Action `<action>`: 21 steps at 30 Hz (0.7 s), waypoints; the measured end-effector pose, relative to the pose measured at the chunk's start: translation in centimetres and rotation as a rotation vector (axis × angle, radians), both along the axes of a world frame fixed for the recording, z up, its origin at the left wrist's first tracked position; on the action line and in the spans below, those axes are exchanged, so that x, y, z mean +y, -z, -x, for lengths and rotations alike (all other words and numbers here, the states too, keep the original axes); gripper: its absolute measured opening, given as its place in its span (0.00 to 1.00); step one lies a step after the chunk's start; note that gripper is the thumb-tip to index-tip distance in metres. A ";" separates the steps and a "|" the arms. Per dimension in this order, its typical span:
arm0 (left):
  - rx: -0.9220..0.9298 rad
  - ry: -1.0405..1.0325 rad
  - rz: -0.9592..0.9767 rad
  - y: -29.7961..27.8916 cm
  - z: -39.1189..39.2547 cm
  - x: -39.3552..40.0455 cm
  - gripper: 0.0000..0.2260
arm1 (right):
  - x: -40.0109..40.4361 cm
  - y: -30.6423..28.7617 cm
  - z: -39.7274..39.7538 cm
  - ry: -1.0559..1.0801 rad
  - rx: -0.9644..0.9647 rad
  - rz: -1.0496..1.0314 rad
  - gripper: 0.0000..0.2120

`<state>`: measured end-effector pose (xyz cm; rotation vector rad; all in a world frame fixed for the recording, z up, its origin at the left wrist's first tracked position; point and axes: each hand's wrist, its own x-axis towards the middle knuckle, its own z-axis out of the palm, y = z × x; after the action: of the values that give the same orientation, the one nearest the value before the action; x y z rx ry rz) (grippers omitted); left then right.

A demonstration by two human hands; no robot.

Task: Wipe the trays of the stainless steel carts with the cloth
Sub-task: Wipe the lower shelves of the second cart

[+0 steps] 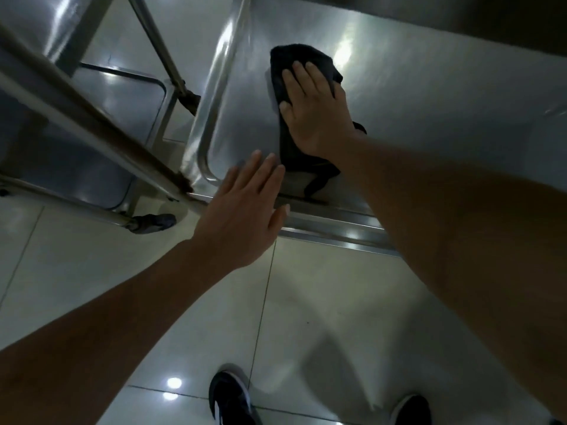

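Observation:
A dark cloth [294, 59] lies flat on the low stainless steel tray [429, 87] of a cart. My right hand [316, 111] presses on the cloth with straight, spread fingers, covering its middle. Cloth shows beyond the fingertips and trails out below the wrist toward the tray's near rim [331, 222]. My left hand [245, 213] hovers over the tray's near left corner with fingers straight and together, holding nothing; whether it touches the rim I cannot tell.
A second steel cart [116, 96] stands to the left, its slanted frame tubes [92, 124] crossing the view and a caster [153, 223] on the pale tiled floor [306, 302]. My two dark shoes [230, 397] show at the bottom edge.

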<state>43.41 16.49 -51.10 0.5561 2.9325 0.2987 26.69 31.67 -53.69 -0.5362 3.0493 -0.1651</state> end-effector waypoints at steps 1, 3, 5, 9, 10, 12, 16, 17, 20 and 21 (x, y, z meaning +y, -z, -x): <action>-0.001 0.006 -0.009 0.0 0.0 1.0 0.28 | 1.1 -0.1 -0.2 0.011 0.008 -0.011 0.29; -0.001 0.018 -0.026 0.0 0.0 3.1 0.28 | 3.6 -0.2 -0.8 0.039 0.021 -0.035 0.29; 0.004 0.042 -0.031 0.3 0.1 5.5 0.27 | 6.3 -0.3 -1.4 0.072 0.026 -0.048 0.29; 0.001 0.101 -0.055 0.8 0.3 10.2 0.27 | 11.8 -0.4 -2.4 0.127 -0.007 -0.026 0.28; 0.003 0.112 -0.053 0.8 0.4 11.4 0.27 | 13.2 -0.4 -2.6 0.142 -0.010 -0.022 0.28; 0.004 0.136 -0.037 0.9 0.4 13.9 0.27 | 15.8 -0.4 -3.1 0.168 -0.011 -0.021 0.28; -0.019 0.174 -0.028 0.8 0.4 18.6 0.29 | 21.2 -0.2 -4.0 0.218 -0.007 -0.022 0.28; -0.026 0.179 -0.033 0.7 0.4 19.8 0.29 | 22.6 -0.1 -4.3 0.232 -0.003 -0.025 0.28; -0.061 0.185 -0.050 0.6 0.5 23.4 0.29 | 26.6 0.1 -5.2 0.270 0.004 -0.027 0.28; -0.065 0.188 -0.052 0.6 0.5 24.6 0.29 | 27.9 0.1 -5.4 0.280 0.005 -0.027 0.28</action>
<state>42.87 41.12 -51.69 0.8074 2.7906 0.3632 32.13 59.58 -53.78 -0.1052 3.1113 -0.1311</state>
